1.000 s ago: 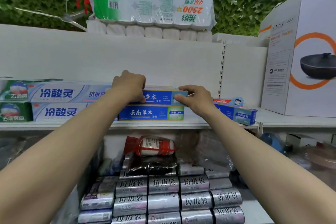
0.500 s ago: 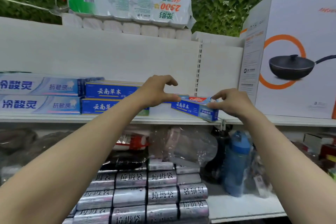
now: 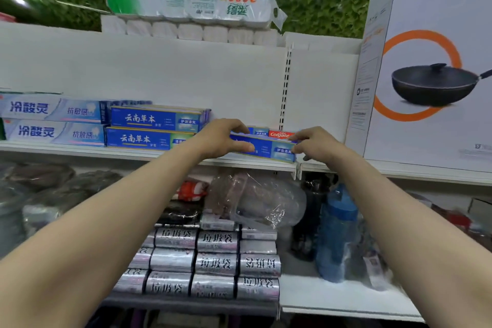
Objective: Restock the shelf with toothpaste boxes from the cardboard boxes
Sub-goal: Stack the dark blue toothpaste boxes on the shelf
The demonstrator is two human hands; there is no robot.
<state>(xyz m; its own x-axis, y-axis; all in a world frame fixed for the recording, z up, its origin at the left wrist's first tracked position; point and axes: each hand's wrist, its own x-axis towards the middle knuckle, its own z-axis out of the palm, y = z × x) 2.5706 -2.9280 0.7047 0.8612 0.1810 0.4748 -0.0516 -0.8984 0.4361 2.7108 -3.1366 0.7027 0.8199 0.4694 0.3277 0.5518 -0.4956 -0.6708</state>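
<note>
Head view: my left hand (image 3: 223, 138) grips the left end of a blue toothpaste box (image 3: 269, 148), fingers curled over its top and thumb on its front. My right hand (image 3: 316, 145) pinches the right end. The box lies lengthwise at the front edge of the white shelf (image 3: 80, 150), just before a red Colgate box (image 3: 281, 133). Two stacked blue boxes (image 3: 157, 128) sit to its left, a wok carton (image 3: 426, 74) to its right

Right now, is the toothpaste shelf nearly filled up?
Done: two pale blue-and-white toothpaste boxes and two dark blue toothpaste boxes stacked on the white metal shelf. In hand: the left hand and right hand grip another blue toothpaste box at the shelf's right end. Left: unclear, the cardboard boxes are out of view.
</note>
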